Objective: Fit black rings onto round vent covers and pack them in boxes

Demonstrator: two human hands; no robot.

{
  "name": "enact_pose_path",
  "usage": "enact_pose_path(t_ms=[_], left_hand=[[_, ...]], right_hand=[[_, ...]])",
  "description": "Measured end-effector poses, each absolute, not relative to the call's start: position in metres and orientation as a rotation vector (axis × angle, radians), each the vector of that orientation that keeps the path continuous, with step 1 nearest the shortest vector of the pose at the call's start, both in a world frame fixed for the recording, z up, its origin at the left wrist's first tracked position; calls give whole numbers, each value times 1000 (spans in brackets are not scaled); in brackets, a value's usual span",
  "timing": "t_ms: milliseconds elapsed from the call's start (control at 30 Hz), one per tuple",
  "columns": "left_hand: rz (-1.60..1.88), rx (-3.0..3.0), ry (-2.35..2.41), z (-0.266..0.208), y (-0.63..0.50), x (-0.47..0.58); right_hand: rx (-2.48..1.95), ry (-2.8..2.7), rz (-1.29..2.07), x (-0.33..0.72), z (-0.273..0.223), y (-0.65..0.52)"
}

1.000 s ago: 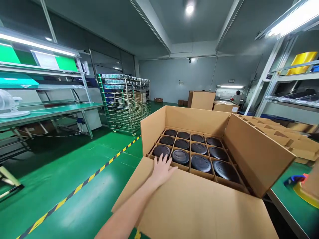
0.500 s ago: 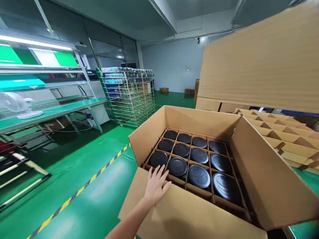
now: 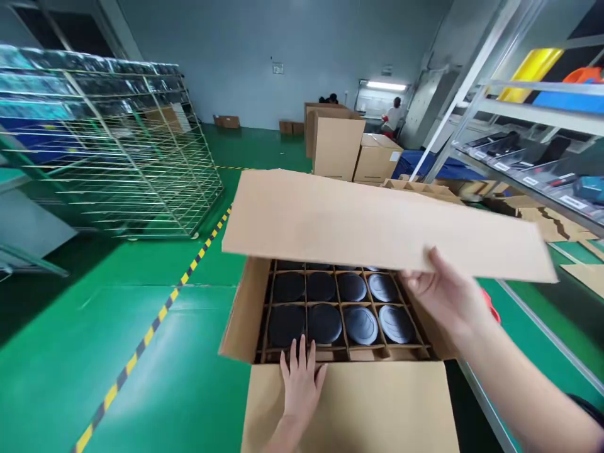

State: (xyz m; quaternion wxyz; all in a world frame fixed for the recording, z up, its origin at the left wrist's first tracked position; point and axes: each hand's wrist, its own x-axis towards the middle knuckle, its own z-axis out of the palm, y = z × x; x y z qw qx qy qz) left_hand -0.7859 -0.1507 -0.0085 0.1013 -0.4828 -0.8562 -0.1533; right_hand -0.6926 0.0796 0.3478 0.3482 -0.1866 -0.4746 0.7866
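- Writing first: beyond our right hand (image 3: 436,289), a white label (image 3: 395,156) sits on a far carton (image 3: 370,160), and pale tags (image 3: 573,202) line the shelf (image 3: 523,187) up to the right of the grip; all too small for us to read.
- And there's the sheet (image 3: 340,217), plain cardboard, pinched in our right hand at its lower edge, thumb on the near face, fingers curled mostly out of sight beneath.
- We've got it right of its middle, so most of the sheet stretches out to the left of the grip, a shorter end to the right.
- Its long axis runs left to right, dipping a little toward the right end; the broad face is turned to us, tilted.
- Below and left of that grip, the open box (image 3: 245,314), its dark lids (image 3: 324,323) set in cardboard dividers (image 3: 306,306); the sheet hides part of the far row. Whether it touches the box, we can't tell.
- Our left hand (image 3: 301,384) grasps nothing: fingers spread, laid over the near flap (image 3: 382,402), fingertips at the rim just beside the nearest lids.
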Motion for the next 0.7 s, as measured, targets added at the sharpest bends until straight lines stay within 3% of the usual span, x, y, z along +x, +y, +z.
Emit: enact_pose_path(t_ms=[200, 333, 467, 700], left_hand=[[-395, -1427, -2676, -8, -151, -783], [-491, -1483, -2761, 2, -152, -781], [-534, -1483, -2716, 11, -151, -783], [-508, -1670, -2656, -10, -175, -796]], right_hand=[[-976, -869, 2368, -682, 191, -1], [-1087, -470, 2409, -676, 109, -35], [-1234, -383, 2353, -670, 70, -13], [-1534, -438, 2326, -658, 52, 12]])
